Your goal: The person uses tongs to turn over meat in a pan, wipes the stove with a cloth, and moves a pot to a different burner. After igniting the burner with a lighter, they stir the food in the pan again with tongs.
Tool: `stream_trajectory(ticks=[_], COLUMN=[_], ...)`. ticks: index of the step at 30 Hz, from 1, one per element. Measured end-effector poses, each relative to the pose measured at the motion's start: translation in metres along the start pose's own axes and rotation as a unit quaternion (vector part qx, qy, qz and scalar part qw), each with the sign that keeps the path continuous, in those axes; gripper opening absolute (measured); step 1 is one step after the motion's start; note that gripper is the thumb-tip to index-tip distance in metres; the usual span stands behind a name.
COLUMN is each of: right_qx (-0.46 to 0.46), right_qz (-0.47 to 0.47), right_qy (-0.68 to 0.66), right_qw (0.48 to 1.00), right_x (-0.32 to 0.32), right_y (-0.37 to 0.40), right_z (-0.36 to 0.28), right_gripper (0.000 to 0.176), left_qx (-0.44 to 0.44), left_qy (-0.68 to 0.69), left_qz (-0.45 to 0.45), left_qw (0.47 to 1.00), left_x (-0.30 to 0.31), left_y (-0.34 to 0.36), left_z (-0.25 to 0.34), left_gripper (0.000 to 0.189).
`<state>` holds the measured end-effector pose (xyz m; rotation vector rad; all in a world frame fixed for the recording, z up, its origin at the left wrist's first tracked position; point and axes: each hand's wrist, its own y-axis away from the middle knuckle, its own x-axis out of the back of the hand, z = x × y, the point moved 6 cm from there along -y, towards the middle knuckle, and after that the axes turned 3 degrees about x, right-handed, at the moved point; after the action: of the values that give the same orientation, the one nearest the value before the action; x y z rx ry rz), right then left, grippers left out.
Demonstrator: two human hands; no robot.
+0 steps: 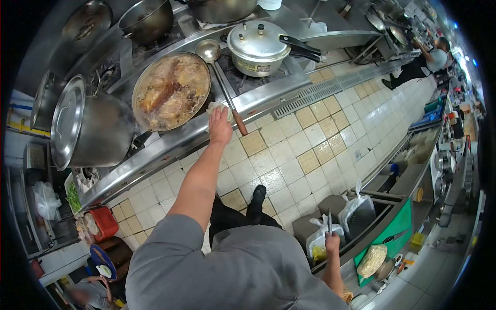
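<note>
My left hand (220,124) is closed on a pale cloth (213,107) at the stove's front edge, beside the lower right rim of a wide pan (173,93). Large browned pieces lie in liquid in that pan. Just right of the hand, a ladle (208,50) with a wooden handle rests across the stove, its handle end jutting over the edge. My right hand (332,242), low on the right, is wrapped round a thin metal utensil (329,222) pointing away from me. Plastic bags are close behind it; the utensil's exact kind is unclear.
A pressure cooker (258,46) and a big lidded pot (93,126) flank the pan. On the right, a green board (385,237) bears a knife and a bag of pale food. One person (429,59) is far right, another (93,293) lower left.
</note>
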<state>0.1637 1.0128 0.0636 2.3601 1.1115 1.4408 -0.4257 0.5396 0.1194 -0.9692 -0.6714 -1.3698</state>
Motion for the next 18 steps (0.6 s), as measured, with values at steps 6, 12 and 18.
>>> stream_trajectory(ticks=[6,12,18], right_qx=[-0.072,0.17,0.265], right_qz=[-0.143,-0.317,-0.372], right_qy=[-0.141,-0.11,-0.136], right_qw=[0.977,0.927,0.879], right_x=[-0.063,-0.186,-0.315], right_y=[-0.041,-0.051,-0.109], right_z=[-0.092,-0.336,-0.485], right_gripper=[0.025,0.043,0.029], left_qx=[0.011,0.061,0.125], left_qy=[0.054,0.056,0.131], left_qz=[-0.039,-0.074,-0.092], left_qw=[0.998,0.994,0.979], left_x=[-0.021,-0.023,-0.021], left_y=[-0.012,-0.018,-0.029], left_z=[-0.007,-0.017,-0.005], left_gripper=[0.061,0.063,0.057])
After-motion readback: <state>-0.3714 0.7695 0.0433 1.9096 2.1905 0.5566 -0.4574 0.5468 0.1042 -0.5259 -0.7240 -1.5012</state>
